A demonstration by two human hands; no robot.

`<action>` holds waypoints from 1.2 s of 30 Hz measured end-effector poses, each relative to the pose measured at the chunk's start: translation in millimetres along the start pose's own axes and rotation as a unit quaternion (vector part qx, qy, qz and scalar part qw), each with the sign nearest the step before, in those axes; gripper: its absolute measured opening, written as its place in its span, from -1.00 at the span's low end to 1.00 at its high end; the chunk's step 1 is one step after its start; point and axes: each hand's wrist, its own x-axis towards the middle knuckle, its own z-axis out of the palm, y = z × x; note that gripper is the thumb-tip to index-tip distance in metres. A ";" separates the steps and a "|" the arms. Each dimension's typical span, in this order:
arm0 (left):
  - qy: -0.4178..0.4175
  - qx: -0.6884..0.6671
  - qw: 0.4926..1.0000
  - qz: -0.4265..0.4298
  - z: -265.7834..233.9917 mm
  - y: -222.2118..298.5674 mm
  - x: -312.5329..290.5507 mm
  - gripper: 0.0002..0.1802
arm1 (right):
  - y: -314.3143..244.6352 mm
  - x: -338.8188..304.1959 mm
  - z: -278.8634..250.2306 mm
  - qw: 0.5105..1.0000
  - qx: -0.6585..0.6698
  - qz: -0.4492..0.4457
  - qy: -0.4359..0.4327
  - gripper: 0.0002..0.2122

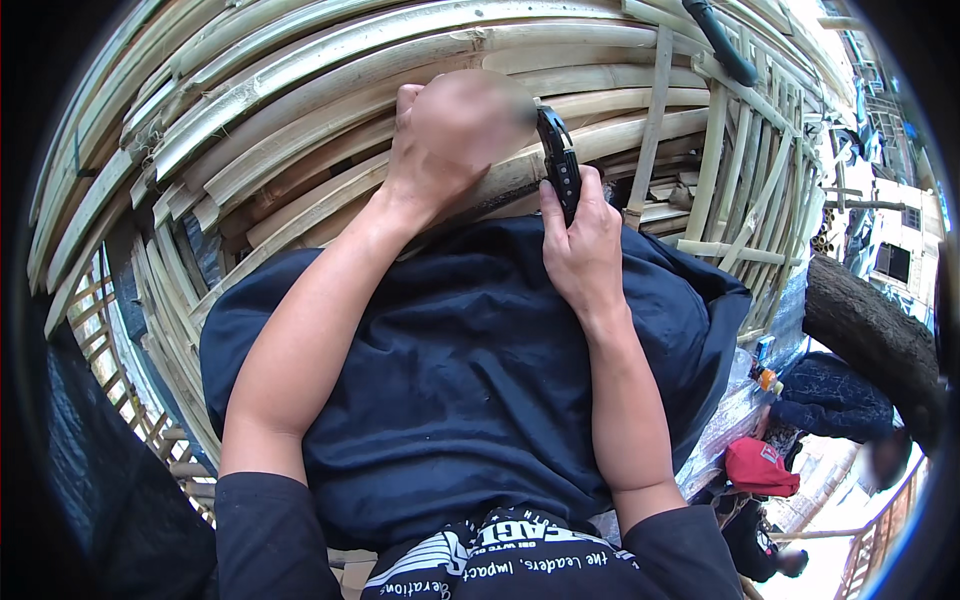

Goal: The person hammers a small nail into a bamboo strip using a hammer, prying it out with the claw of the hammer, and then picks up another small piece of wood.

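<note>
as right hand (585, 245) grips black tool (561, 165), left hand (448, 135) blurred, hold unclear, bamboo slats (600, 59) beyond, cloth (450, 370) below

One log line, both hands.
left hand: at bamboo strips, grip blurred | right hand: holding black item | dark cloth: over lap

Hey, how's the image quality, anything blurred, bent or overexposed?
In the head view, a smeared patch covers much of the left hand; the right hand and black tool look clearer; the bamboo bows, probably partly from fisheye distortion; the far-right building looks washed out; the dark cloth shows soft sheen.
</note>
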 end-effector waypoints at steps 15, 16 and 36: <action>-0.026 0.037 0.999 0.016 -4.4 8.5 3.3 -0.80 | -1.5 2.0 -0.5 1.000 0.000 0.001 0.007 -0.81; -0.029 0.038 0.999 0.013 -5.0 8.9 2.8 -0.80 | -1.5 1.8 -0.1 1.000 0.002 -0.001 0.008 -0.81; -0.001 -0.005 1.000 0.001 -1.7 1.9 3.1 -0.78 | -1.3 2.9 2.9 1.000 0.000 -0.003 0.015 -0.82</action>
